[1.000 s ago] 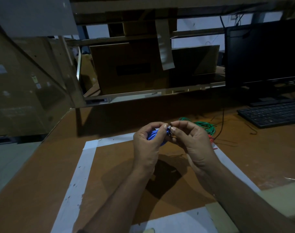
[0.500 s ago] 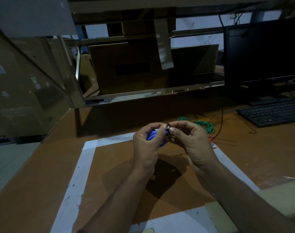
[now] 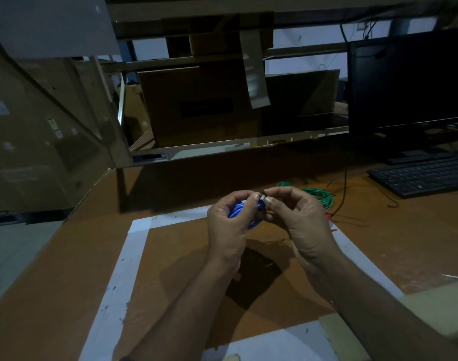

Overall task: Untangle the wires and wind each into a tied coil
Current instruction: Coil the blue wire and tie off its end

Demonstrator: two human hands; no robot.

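Observation:
A blue wire coil [image 3: 238, 211] is held above the brown table, over the white taped square [image 3: 134, 246]. My left hand [image 3: 229, 225] grips the coil, fingers curled round it. My right hand [image 3: 298, 220] pinches a thin dark tie at the coil's right end, thumb and forefinger meeting the left thumb tip. Most of the coil is hidden by my fingers. A green wire coil [image 3: 319, 195] lies on the table just behind my right hand. A bit of red wire [image 3: 329, 217] shows beside my right wrist.
A black keyboard [image 3: 426, 175] and a dark monitor [image 3: 407, 82] stand at the right. A thin black cable [image 3: 344, 188] runs down past the green coil. Cardboard boxes [image 3: 196, 105] and a glass panel [image 3: 40, 131] stand behind and left.
Both hands stay together over the taped square; the fingertips shift slightly on the tie at the coil's end. Nothing else has moved.

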